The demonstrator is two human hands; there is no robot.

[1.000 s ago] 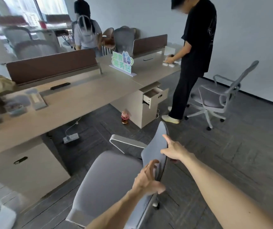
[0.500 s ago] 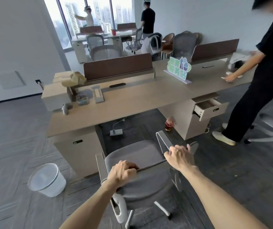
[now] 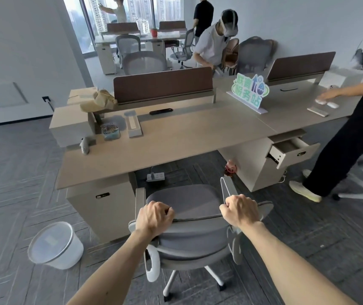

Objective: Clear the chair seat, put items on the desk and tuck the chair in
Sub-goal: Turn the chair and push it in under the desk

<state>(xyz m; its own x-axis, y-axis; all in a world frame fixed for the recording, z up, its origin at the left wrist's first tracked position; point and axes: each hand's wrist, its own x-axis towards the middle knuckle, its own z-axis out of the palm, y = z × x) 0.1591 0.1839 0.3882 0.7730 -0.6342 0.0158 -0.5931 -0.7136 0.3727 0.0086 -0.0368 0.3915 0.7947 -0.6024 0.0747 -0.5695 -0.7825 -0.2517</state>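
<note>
A grey office chair [image 3: 189,203] on a white base stands in front of me, facing the long beige desk [image 3: 187,139]. Its seat is bare. My left hand [image 3: 154,219] grips the left end of the backrest top, and my right hand [image 3: 241,209] grips the right end. The seat front sits a little short of the desk edge, opposite the knee gap. On the desk's left lie a tan cap [image 3: 98,101], a clear box of small items [image 3: 110,132], a white flat box [image 3: 133,125] and a small grey toy [image 3: 85,145].
A white bin [image 3: 55,245] stands on the floor to my left. A power strip [image 3: 155,176] and a red bottle [image 3: 231,168] lie under the desk. A drawer [image 3: 295,149] hangs open at right, beside a person in black [image 3: 338,150]. Other people work behind the desk.
The chair has swung round from side-on to square with the desk. Both my hands have closed on the backrest top. My view has turned left to face the desk.
</note>
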